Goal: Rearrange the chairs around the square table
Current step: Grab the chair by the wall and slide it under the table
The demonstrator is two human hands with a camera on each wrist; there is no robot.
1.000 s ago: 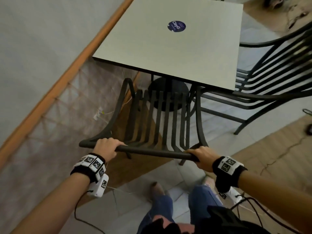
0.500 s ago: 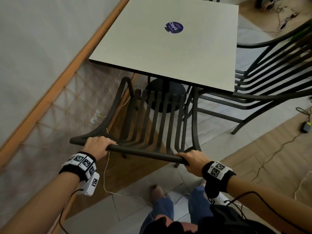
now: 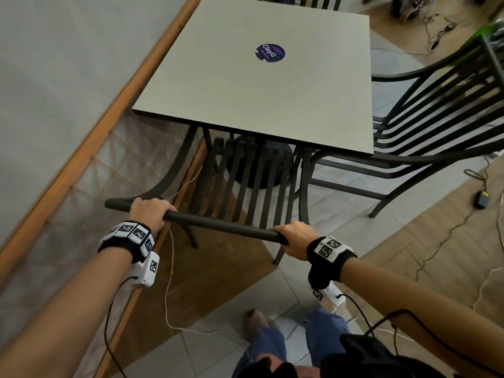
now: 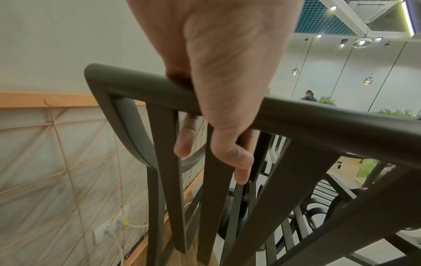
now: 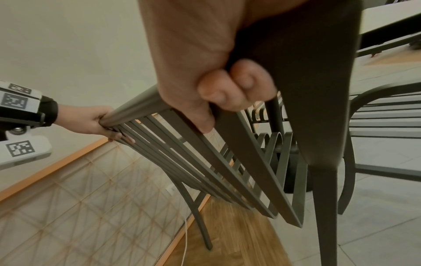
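A dark slatted chair (image 3: 245,184) stands in front of me, its seat tucked partly under the near edge of the pale square table (image 3: 245,99). My left hand (image 3: 148,211) grips the left end of the chair's top rail (image 3: 218,223), fingers curled over it (image 4: 227,100). My right hand (image 3: 293,238) grips the rail's right end, fingers wrapped round it (image 5: 227,90). A second dark chair (image 3: 436,118) stands at the table's right side. Slats of a third chair (image 3: 300,0) show beyond the far edge.
A pale wall with a wooden rail (image 3: 95,137) and netted panel runs close along the left. A white cable (image 3: 169,290) trails over the floor by my feet. Dark cables and a small box (image 3: 484,199) lie on the floor at the right.
The chair has slid forward, its seat now further under the table. Both hands keep their hold on the top rail, and my view has shifted a little.
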